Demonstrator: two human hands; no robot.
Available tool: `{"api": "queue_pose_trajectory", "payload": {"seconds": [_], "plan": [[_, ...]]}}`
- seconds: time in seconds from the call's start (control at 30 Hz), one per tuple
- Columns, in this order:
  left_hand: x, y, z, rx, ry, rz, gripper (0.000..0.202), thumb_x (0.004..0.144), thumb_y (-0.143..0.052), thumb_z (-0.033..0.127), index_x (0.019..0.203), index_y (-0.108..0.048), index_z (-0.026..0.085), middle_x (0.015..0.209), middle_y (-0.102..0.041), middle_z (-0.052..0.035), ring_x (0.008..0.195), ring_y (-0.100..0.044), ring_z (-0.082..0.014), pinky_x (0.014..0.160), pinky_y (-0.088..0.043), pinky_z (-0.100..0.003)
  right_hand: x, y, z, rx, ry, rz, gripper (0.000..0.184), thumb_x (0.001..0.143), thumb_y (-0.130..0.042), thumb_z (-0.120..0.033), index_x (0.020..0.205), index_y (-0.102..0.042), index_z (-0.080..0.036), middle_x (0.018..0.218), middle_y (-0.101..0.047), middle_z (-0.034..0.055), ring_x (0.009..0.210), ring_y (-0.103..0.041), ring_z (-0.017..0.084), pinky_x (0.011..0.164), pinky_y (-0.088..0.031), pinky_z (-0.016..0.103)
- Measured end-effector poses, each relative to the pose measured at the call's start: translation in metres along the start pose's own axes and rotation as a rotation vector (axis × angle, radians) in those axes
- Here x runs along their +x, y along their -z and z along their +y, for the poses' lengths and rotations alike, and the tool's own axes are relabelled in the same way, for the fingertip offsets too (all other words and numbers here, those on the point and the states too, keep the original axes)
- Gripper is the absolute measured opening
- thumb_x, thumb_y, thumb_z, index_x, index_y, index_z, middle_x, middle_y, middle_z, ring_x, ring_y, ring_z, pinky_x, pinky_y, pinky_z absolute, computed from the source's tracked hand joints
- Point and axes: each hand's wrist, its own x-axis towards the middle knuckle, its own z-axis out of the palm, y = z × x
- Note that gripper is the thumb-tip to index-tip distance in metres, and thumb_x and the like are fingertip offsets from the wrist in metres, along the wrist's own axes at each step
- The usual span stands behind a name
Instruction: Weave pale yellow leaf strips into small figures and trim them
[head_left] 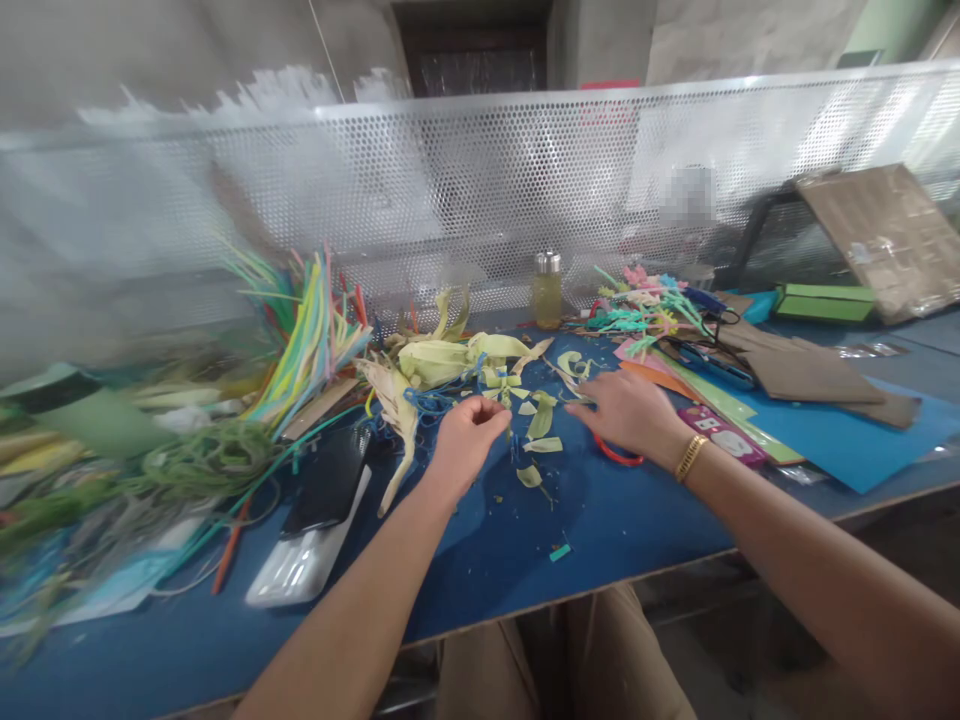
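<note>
My left hand (471, 440) is closed in a pinch at the middle of the table, on a small flower shape of pale green corn husk (504, 382). Its petals spread just above my fingertips. My right hand (634, 408), a gold band at its wrist, reaches over the table with fingers stretched out and nothing visibly gripped. Beneath its palm shows a red loop-shaped handle (619, 458). Between the hands lie cut husk pieces (543, 445). Behind my left hand are larger corn husks (433, 362) and tangled blue string (431, 402).
At left are colourful strips (307, 345), a green cup-like object (97, 410), coiled green cord (206, 455) and a black phone-like object (328, 480). A bottle of yellowish liquid (548, 292) stands behind. Cardboard (814, 375), blue paper (847, 445) and pipe-cleaner shapes (645, 305) lie right.
</note>
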Motion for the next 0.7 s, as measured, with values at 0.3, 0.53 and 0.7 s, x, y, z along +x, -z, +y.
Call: {"api": "queue_pose_trajectory", "payload": {"seconds": [0.3,0.53,0.7], "plan": [[0.005,0.002,-0.006,0.129,-0.09,-0.029,0.019,0.07,-0.069,0.035,0.068,-0.061,0.017,0.063,-0.056,0.0026,0.06,-0.047,-0.0123,0.06,-0.035,-0.025,0.048,-0.039,-0.057,1.267,0.016,-0.042,0.037,0.07,-0.07,-0.051,0.064,-0.056,-0.017,0.061,-0.054,-0.0026,0.059,-0.047,0.009,0.062,-0.04,0.025],[0.009,0.004,-0.005,-0.091,-0.151,0.093,0.029,0.075,-0.068,0.046,0.078,-0.063,0.018,0.07,-0.058,0.0016,0.066,-0.048,-0.0126,0.064,-0.037,-0.025,0.047,-0.051,-0.061,1.334,0.085,0.004,0.029,0.069,-0.071,-0.044,0.07,-0.061,-0.017,0.067,-0.057,-0.0016,0.065,-0.048,0.011,0.066,-0.039,0.027],[0.013,0.002,-0.015,-0.136,-0.161,0.109,0.023,0.072,-0.072,0.038,0.07,-0.062,0.018,0.064,-0.054,0.0032,0.061,-0.042,-0.011,0.063,-0.035,-0.025,0.043,-0.058,-0.063,1.389,0.05,-0.008,0.028,0.065,-0.074,-0.042,0.071,-0.061,-0.017,0.067,-0.057,-0.0022,0.065,-0.048,0.011,0.066,-0.039,0.027]]}}
